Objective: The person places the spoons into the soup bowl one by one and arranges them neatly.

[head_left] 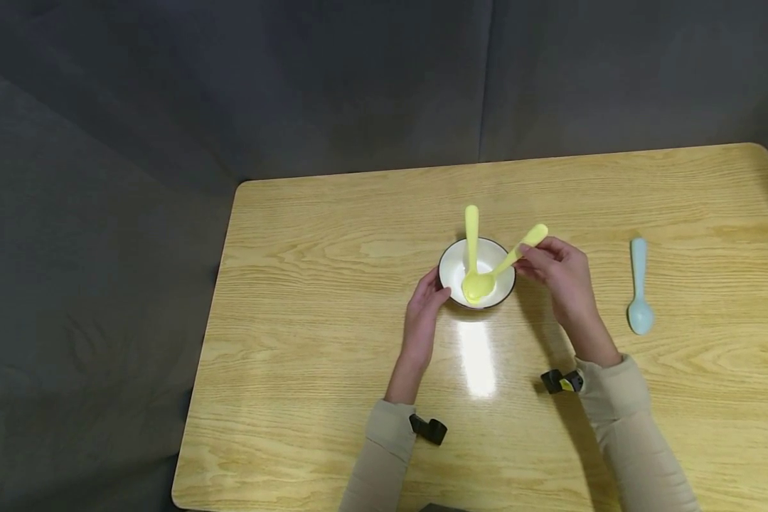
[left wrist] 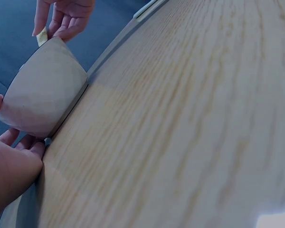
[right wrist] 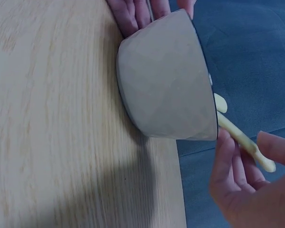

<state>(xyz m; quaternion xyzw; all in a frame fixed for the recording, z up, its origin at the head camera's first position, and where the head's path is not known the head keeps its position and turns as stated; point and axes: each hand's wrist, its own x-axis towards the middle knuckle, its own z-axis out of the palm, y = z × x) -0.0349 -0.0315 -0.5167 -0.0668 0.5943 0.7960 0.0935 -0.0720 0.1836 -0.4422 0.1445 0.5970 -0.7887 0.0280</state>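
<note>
A white bowl (head_left: 449,274) with a dark rim stands on the wooden table; both wrist views show its faceted outside. My left hand (head_left: 422,313) grips the bowl's left side, thumb at the rim and fingers against the outer wall. Two yellow spoons have their heads together in the bowl, one over the other. One yellow spoon (head_left: 471,231) leans on the far rim, its handle pointing away. At the right rim, my right hand (head_left: 563,277) pinches the handle of the other yellow spoon (head_left: 535,235). The bowl's inside is hidden in both wrist views.
A light blue spoon (head_left: 640,284) lies on the table (head_left: 307,299) to the right of my right hand, its head toward me. Dark grey cloth (head_left: 358,85) hangs behind the table's far edge and at the left.
</note>
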